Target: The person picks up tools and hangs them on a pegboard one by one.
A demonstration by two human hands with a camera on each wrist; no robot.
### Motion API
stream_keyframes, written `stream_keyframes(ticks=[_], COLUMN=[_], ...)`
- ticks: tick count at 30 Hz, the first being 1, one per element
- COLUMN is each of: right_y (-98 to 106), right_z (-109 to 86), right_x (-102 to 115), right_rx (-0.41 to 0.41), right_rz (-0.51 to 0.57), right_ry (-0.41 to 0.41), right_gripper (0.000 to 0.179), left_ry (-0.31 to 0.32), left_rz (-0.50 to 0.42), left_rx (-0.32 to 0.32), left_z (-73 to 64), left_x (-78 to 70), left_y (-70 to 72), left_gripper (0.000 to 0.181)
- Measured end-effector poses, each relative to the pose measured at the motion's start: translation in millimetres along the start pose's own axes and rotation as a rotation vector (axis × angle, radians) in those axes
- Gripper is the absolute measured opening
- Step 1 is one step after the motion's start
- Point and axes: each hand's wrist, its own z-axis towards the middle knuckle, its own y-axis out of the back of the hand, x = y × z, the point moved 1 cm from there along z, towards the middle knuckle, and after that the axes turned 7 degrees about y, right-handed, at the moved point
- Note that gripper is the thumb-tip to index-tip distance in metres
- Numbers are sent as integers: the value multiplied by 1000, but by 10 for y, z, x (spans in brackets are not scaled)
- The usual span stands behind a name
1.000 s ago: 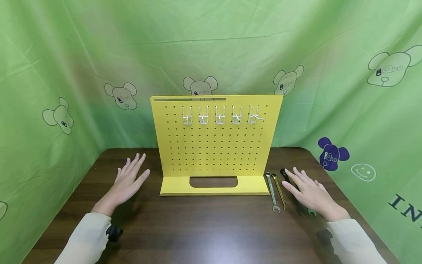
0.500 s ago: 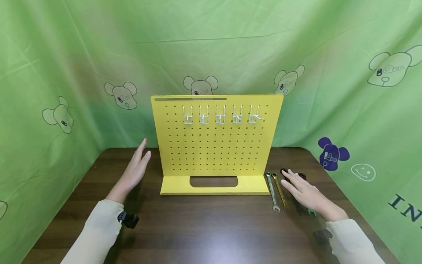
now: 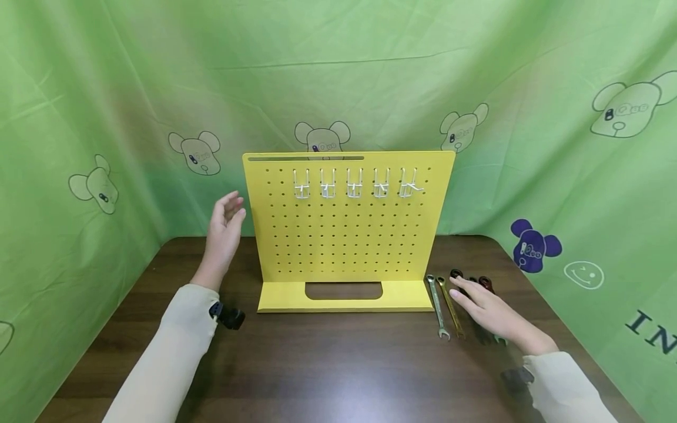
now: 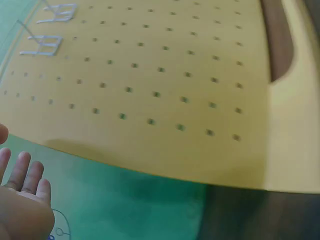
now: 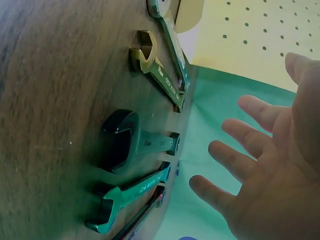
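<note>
My left hand (image 3: 223,241) is raised beside the left edge of a yellow pegboard (image 3: 344,247), fingers loosely bent, holding nothing. In the left wrist view its fingers (image 4: 33,176) show just past that edge. My right hand (image 3: 494,314) hovers with spread fingers over a row of combination wrenches at the right and grips none. A silver wrench (image 3: 438,308) and a gold wrench (image 3: 451,308) lie nearest the pegboard. The hand partly covers the others in the head view. The right wrist view shows a black wrench (image 5: 142,142), a green wrench (image 5: 135,192) and a dark reddish wrench (image 5: 142,215).
Several white wire hooks (image 3: 354,185) hang in a row near the pegboard's top. Its yellow base (image 3: 285,298) stands on a dark wooden table (image 3: 317,370). A green printed curtain (image 3: 370,76) surrounds the back and sides.
My left hand has risen from over the table towards the pegboard's left edge, its spread fingers now bending. My right hand has shifted only slightly, showing more wrench heads.
</note>
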Motion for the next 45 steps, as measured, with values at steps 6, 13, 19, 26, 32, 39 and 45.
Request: stream_keyframes(ticks=[6, 13, 19, 26, 32, 39, 45], right_y=[-14, -21, -26, -48, -59, -100, -160], right_z=[-27, -54, -68, -54, -43, 1, 48], right_x=[12, 15, -15, -25, -21, -40, -86], right_rx=[-12, -7, 3, -7, -8, 26, 38], right_rz=[4, 14, 20, 26, 55, 125, 241], right_ry=[12, -5, -12, -4, -20, -94, -166], right_gripper=[55, 59, 59, 56, 56, 56, 50], left_ry=[2, 24, 33, 52, -4, 0, 9], left_rz=[-87, -146, -196, -200, -185, -186, -193], left_rx=[-79, -122, -120, -119, -148, -169, -164], left_z=[197, 362, 478, 547, 587, 602, 608], left_x=[-205, -348, -414, -488, -530, -529, -544], left_y=[-109, -197, -240, -266, -293, -286, -279], left_gripper=[48, 49, 47, 47, 40, 34, 33])
